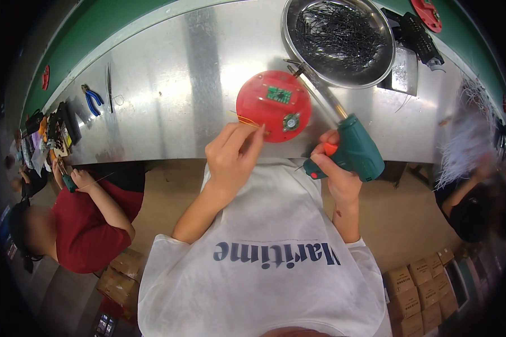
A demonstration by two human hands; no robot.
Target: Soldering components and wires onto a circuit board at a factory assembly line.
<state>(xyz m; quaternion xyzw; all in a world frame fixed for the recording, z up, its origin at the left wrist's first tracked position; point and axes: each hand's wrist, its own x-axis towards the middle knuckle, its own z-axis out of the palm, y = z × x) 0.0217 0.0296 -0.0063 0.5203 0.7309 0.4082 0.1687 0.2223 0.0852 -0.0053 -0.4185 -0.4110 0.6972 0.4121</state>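
A round red plastic disc [252, 101] lies on the metal table, carrying a small green circuit board [279, 95] and a round metal part [290, 122]. My left hand [230, 154] is closed in a pinch at the disc's near-left edge, where thin orange wires [246, 120] run out from the fingertips. A green soldering gun [361, 147] with an orange trigger is gripped in my right hand [338, 171]. Its long metal barrel points up and left, and the tip is at the disc's far-right edge, beside a steel bowl. Whether the tip touches anything, I cannot tell.
The steel bowl [288, 42] holds many short black wires. Behind it sits a black tool [419, 42]. Blue-handled pliers [92, 101] and tweezers [109, 89] lie to the left. White wires [466, 146] hang at the right. Co-workers sit on both sides, one in a red shirt [93, 233].
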